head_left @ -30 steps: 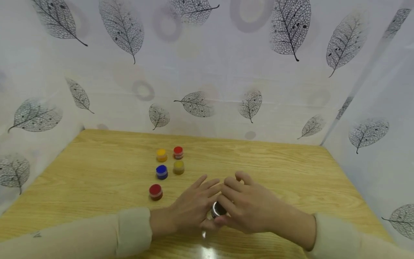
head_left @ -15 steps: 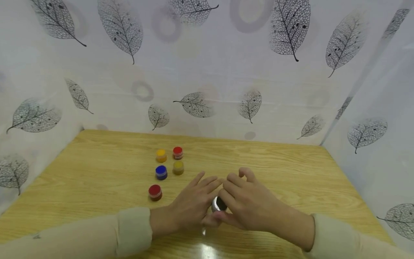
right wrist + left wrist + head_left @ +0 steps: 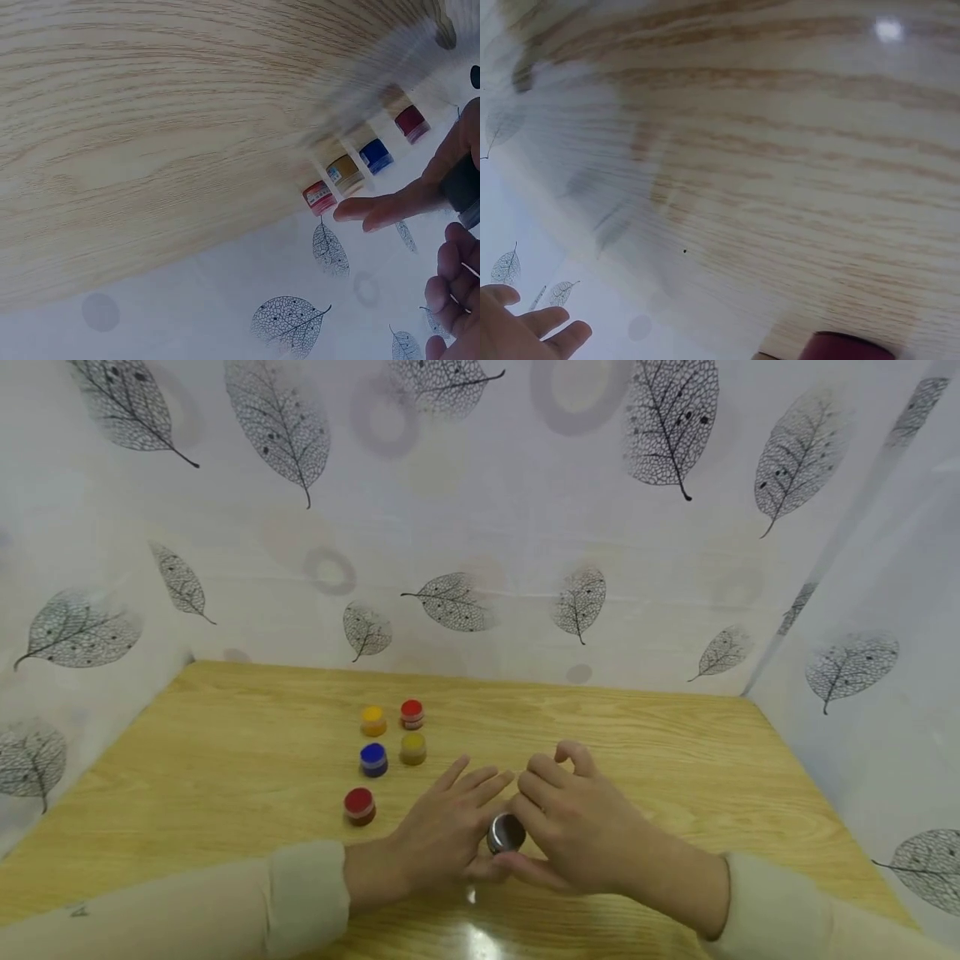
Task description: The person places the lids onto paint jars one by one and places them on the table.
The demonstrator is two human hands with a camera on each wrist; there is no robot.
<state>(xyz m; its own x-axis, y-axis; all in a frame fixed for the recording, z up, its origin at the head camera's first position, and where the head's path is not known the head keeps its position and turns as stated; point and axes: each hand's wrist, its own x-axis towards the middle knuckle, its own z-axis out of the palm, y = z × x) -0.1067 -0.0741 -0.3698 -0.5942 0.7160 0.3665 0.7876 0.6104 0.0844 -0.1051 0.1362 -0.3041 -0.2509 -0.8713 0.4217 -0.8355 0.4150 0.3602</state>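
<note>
A small paint jar (image 3: 506,834) with a dark, shiny top is held between both hands, near the front of the table in the head view. My left hand (image 3: 448,822) grips its left side with the thumb low, the other fingers stretched forward. From the right, my right hand (image 3: 573,827) has its thumb (image 3: 532,868) at the jar's near edge and its bent fingers at the far side. The right wrist view shows the dark jar (image 3: 463,184) between the left hand's straight fingers (image 3: 394,206) and the right hand's curled fingers (image 3: 450,270). Its lower part is hidden in the head view.
Left of the hands, several capped jars stand on the wooden table (image 3: 637,735): dark red (image 3: 360,807), blue (image 3: 373,760), olive yellow (image 3: 412,748), orange yellow (image 3: 373,721) and bright red (image 3: 412,714). A leaf-printed curtain (image 3: 510,527) encloses the back and sides.
The right hand has turned slightly and its fingers have shifted up and away, so more of the jar's dark top shows. The left hand has kept its hold, moving slightly left.
</note>
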